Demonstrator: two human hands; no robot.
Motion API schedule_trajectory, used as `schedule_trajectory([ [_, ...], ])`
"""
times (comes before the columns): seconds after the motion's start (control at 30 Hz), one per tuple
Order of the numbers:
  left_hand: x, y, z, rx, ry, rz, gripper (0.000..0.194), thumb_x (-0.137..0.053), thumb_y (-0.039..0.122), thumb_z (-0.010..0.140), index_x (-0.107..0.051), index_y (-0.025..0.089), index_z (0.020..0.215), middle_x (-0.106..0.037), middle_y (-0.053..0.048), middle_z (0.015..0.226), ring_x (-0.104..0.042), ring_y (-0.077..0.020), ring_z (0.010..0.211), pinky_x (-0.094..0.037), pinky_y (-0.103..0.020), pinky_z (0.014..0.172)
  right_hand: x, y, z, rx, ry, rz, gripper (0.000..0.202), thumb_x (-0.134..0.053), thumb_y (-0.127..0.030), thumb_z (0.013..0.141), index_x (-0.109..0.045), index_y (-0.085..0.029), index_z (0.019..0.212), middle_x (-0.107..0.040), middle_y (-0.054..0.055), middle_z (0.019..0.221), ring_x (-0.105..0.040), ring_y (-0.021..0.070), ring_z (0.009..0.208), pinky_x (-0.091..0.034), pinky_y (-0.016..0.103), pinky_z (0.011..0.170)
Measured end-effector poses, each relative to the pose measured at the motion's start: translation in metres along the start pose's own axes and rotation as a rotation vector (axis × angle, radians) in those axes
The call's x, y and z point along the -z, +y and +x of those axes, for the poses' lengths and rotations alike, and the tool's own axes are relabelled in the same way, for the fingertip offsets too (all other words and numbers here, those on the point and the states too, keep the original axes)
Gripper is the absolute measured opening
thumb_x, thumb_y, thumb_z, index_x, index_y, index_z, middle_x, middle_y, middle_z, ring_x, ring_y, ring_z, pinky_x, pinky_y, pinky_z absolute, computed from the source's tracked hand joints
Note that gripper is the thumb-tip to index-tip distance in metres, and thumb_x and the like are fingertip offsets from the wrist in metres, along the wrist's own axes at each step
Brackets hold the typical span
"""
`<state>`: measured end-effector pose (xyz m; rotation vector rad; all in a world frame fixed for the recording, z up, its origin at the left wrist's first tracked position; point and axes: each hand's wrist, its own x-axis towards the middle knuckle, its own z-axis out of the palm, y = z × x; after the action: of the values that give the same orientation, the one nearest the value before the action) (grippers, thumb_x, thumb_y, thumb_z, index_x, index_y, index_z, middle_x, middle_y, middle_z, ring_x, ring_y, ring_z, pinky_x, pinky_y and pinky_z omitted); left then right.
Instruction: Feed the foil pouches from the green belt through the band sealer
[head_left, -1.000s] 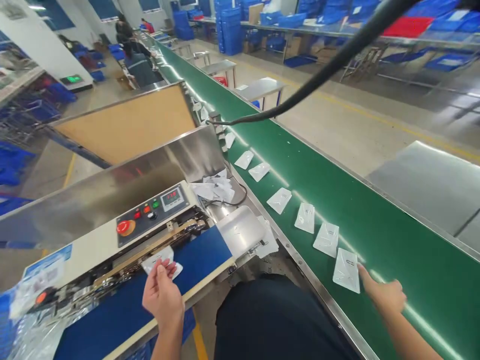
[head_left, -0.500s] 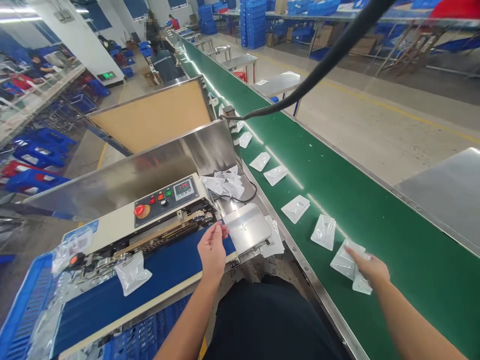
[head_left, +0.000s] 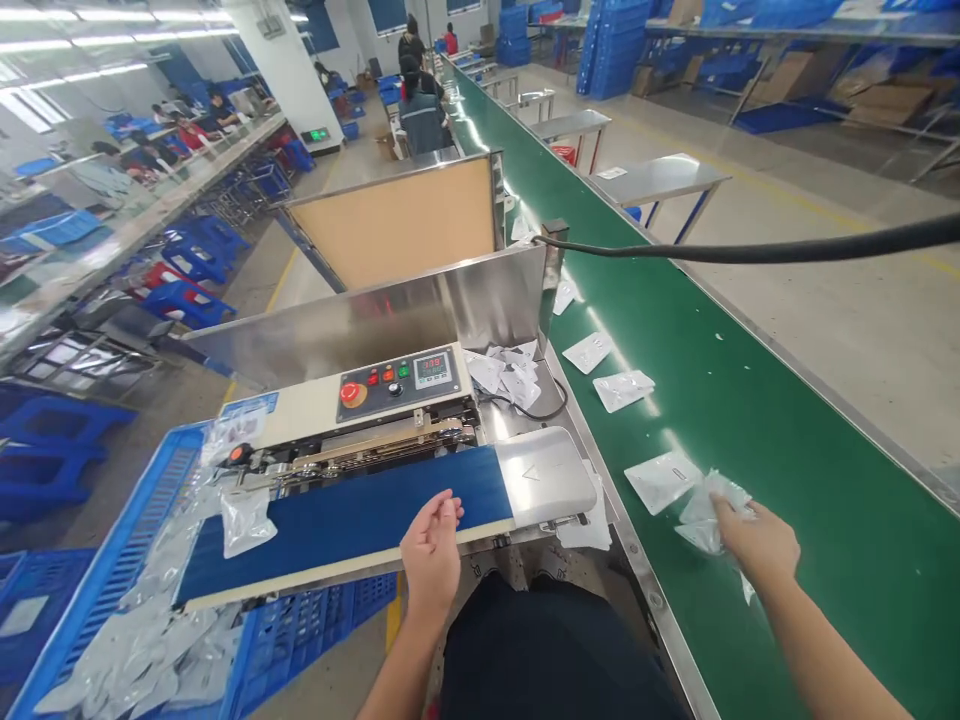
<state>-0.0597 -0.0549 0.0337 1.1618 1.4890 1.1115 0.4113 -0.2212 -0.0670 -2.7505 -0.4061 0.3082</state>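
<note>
Over the green conveyor belt, my right hand grips clear-and-white plastic pouches, thumb and fingers closed at their edge. Just left of them lies another white pouch, flat on the belt. My left hand hovers at the front edge of the sealing machine's blue belt, fingers curled in towards the thumb, with nothing visible in them. One sealed-looking pouch rides at the left part of that blue belt, beside the band sealer.
Several pouches lie farther up the green belt. A pile of pouches sits behind the metal feed plate. Left, a blue crate holds many pouches. A black cable crosses overhead. People sit farther along the line.
The view has swung left. My right hand has drawn the pouches closer to a neighbouring pouch on the belt. The pouch on the blue belt has moved further left along the sealer.
</note>
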Motion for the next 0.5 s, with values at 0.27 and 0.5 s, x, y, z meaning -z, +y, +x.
schedule_trajectory([
  [0.27,-0.087,0.026,-0.007,-0.366,-0.413,0.099,0.045,-0.068,0.058,0.103,-0.087,0.020,0.120,-0.086,-0.015,0.119,-0.079,-0.0301,0.107,-0.063,-0.041,0.100,0.052,-0.182,-0.126,0.496,-0.499,0.515,0.054,-0.078,-0.074,0.080,-0.082,-0.020,0.087,-0.073,0.005,0.067,-0.063,0.0238,0.062,-0.052,0.034,0.061],
  [0.5,-0.093,0.007,0.014,-0.173,-0.314,0.002,0.057,-0.052,0.056,0.110,-0.076,0.016,0.077,-0.063,-0.003,0.069,-0.053,-0.0166,0.067,-0.043,-0.027,0.064,0.032,-0.223,-0.154,0.502,-0.859,0.543,0.064,-0.084,-0.073,0.075,-0.085,-0.019,0.108,-0.071,0.003,0.072,-0.058,0.0197,0.064,-0.050,0.031,0.063],
])
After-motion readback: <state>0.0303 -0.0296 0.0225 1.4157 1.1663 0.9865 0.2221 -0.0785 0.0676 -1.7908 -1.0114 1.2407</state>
